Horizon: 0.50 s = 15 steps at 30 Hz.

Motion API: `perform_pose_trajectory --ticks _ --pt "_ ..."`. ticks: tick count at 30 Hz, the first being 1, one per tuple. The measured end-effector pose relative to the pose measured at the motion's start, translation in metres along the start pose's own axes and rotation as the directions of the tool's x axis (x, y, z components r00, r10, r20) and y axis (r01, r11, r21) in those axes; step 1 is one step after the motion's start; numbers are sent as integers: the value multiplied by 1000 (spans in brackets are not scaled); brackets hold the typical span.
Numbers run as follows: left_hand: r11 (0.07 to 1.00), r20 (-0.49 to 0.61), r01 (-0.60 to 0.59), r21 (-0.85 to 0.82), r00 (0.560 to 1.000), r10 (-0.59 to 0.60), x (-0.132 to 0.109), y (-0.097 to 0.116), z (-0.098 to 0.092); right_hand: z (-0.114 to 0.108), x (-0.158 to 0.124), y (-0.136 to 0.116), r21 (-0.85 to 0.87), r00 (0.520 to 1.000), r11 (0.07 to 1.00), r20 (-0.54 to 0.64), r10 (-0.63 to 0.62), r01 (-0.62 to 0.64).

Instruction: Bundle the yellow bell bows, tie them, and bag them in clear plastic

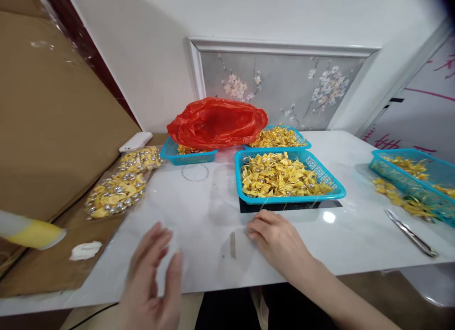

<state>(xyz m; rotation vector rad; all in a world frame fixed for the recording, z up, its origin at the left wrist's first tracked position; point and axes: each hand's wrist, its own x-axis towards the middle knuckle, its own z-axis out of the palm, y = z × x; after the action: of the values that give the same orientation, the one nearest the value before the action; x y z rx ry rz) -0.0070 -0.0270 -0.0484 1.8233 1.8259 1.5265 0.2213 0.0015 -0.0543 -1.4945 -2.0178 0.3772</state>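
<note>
My left hand (pixel 152 278) is raised over the table's front edge. Its thumb stands apart from the fingers, slightly blurred, and nothing shows in it. My right hand (pixel 277 240) rests low on the white table, just in front of a blue plastic basket (pixel 289 198). Its fingers are curled together; whatever they hold, if anything, is hidden. Yellow ribbon bows with silvery beads (pixel 280 173) fill that basket, and a few thin strands hang over its front rim near my right fingertips. Below the basket lies a flat black strip (pixel 320 207).
A red plastic bag (pixel 216 124) sits open over a blue basket (pixel 188 158); another basket of bows (pixel 279 137) stands behind. Bagged beaded bows (pixel 117 192) lie left on cardboard, beside a yellow-and-white roll (pixel 33 231). Metal scissors-like tool (pixel 412 234) and a basket (pixel 419 183) are right.
</note>
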Motion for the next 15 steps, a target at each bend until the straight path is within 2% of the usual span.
perform_pose_trajectory --ticks 5,9,11,13,15 --pt "992 205 48 -118 979 -23 -27 13 14 18 6 -1 -25 999 999 -42 -25 24" --pt "955 262 175 -239 959 -110 -31 18 25 18 -1 -11 101 990 993 -128 -51 64" --pt "912 274 275 -306 942 -192 -32 25 31 5 -6 -15 195 981 977 -191 -44 82" --pt "876 292 324 -358 930 -225 -33 35 37 -20 -13 -16 378 964 922 -264 24 80" --pt "867 308 326 -376 927 -215 -33 45 41 -51 -25 -16 641 938 763 -310 157 84"
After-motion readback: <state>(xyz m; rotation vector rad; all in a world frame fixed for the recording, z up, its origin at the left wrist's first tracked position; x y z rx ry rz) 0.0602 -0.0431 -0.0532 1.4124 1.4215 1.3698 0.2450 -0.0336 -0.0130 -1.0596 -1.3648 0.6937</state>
